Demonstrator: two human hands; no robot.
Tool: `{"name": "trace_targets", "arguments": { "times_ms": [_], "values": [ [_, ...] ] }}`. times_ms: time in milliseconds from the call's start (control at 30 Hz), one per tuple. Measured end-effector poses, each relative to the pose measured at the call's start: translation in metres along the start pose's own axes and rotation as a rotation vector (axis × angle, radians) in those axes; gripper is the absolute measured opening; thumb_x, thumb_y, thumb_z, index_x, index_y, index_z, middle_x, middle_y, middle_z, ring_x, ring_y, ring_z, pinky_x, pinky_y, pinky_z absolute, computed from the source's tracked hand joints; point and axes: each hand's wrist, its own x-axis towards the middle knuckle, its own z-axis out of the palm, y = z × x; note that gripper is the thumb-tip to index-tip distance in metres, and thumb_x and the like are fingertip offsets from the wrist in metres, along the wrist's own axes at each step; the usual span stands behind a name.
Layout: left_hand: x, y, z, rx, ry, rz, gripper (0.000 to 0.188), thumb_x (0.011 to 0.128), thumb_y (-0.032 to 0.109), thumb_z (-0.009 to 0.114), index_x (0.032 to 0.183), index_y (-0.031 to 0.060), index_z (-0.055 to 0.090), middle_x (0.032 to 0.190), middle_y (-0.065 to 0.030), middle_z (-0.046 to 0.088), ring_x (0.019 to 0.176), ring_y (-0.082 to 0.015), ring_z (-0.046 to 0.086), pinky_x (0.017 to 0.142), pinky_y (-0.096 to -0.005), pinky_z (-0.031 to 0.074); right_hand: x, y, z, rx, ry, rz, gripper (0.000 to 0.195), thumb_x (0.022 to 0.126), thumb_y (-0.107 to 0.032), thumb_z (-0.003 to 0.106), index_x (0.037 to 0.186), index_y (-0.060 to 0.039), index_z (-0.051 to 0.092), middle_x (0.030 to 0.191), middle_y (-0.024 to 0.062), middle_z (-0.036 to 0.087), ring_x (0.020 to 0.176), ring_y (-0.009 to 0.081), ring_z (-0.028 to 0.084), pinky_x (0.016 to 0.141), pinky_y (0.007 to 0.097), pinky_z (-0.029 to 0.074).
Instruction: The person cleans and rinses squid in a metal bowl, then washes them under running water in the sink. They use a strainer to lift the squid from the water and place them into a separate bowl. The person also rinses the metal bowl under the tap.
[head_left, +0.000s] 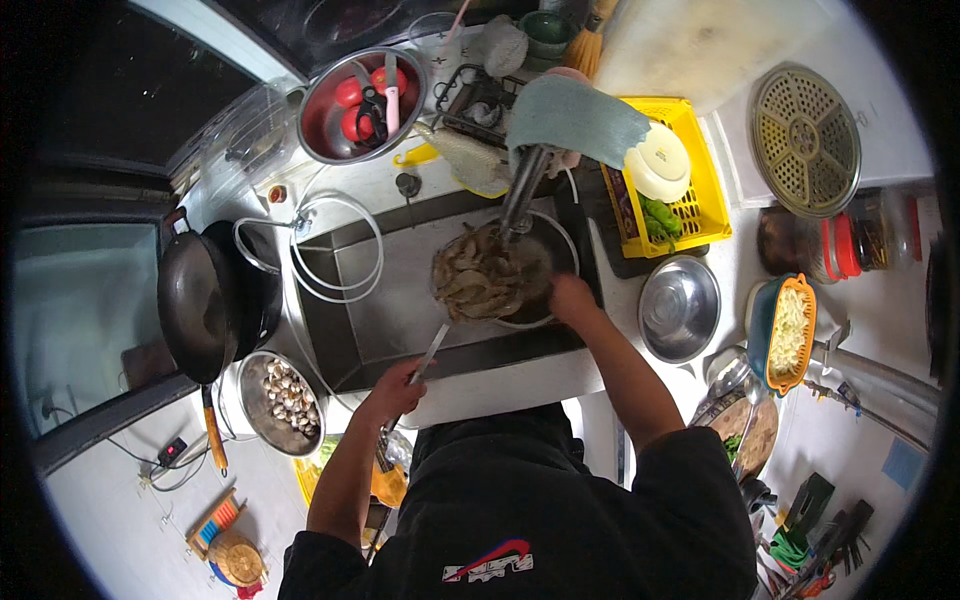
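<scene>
My left hand (395, 391) is closed on the handle of a strainer (436, 346), whose basket is over the sink and full of raw shrimp (480, 277). My right hand (574, 300) is at the right rim of a round basin (568, 238) in the sink, its fingers partly hidden; whether it grips the rim I cannot tell. The shrimp lie over the basin's left part, beneath the faucet (525, 191). A grey-green cloth (574, 112) is draped over the faucet's top.
A steel bowl (304, 139) with tomatoes, scissors and a knife stands behind the sink (390, 247). Left are a wok (196, 300) and a bowl of clams (247, 405). Right are a yellow basket (712, 187), a steel bowl (679, 309) and an orange-rimmed basket (806, 300).
</scene>
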Motion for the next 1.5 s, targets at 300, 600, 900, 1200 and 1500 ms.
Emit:
{"name": "trace_targets", "arguments": {
  "times_ms": [300,600,900,1200,1500],
  "values": [
    [-0.048,-0.022,-0.004,-0.078,0.148,0.021,0.050,0.092,-0.002,0.057,0.141,0.0076,0.057,0.065,0.0048,0.049,0.049,-0.0043,0.043,0.046,-0.0233,0.034,0.057,-0.042,0.037,-0.125,-0.010,-0.143,0.070,0.077,-0.044,0.081,0.131,-0.0039,0.062,0.129,0.0215,0.065,0.118,0.0398,0.063,0.103,0.0517,0.048],
    [-0.040,-0.023,0.006,-0.161,0.107,0.079,0.052,0.091,-0.003,0.057,0.142,0.0074,0.054,0.064,0.0042,0.048,0.048,-0.0054,0.044,0.045,-0.0240,0.035,0.066,-0.030,0.097,0.136,-0.355,-0.191,0.046,0.094,-0.028,0.060,0.134,-0.0057,0.060,0.133,0.0256,0.062,0.120,0.0408,0.061,0.102,0.0508,0.047],
    [-0.018,-0.031,0.001,-0.147,0.081,0.051,0.053,0.092,-0.001,0.057,0.144,0.0087,0.053,0.065,0.0053,0.044,0.049,-0.0043,0.040,0.046,-0.0233,0.031,0.055,0.016,0.049,0.794,-0.500,0.182,0.042,0.095,-0.019,0.057,0.136,-0.0091,0.059,0.095,0.0071,0.067,0.075,0.0198,0.062,0.056,0.0373,0.048],
    [0.024,-0.003,0.017,-0.040,0.012,-0.006,0.054,0.091,-0.002,0.057,0.143,0.0128,0.055,0.069,0.0033,0.044,0.054,-0.0071,0.042,0.049,-0.0260,0.036,-0.025,-0.070,-0.028,0.333,0.380,-0.203,0.036,0.092,-0.009,0.057,0.128,-0.0065,0.061,0.100,0.0142,0.067,0.096,0.0317,0.067,0.084,0.0458,0.054],
    [0.039,0.030,0.048,-0.045,-0.071,0.076,0.052,0.090,0.001,0.057,0.142,0.0105,0.055,0.073,0.0020,0.050,0.055,-0.0077,0.046,0.049,-0.0266,0.039,-0.024,-0.106,0.016,-0.148,0.496,-0.129,0.042,0.087,-0.010,0.062,0.129,-0.0103,0.061,0.129,0.0163,0.051,0.112,0.0387,0.058,0.086,0.0486,0.056]
  ]
}}
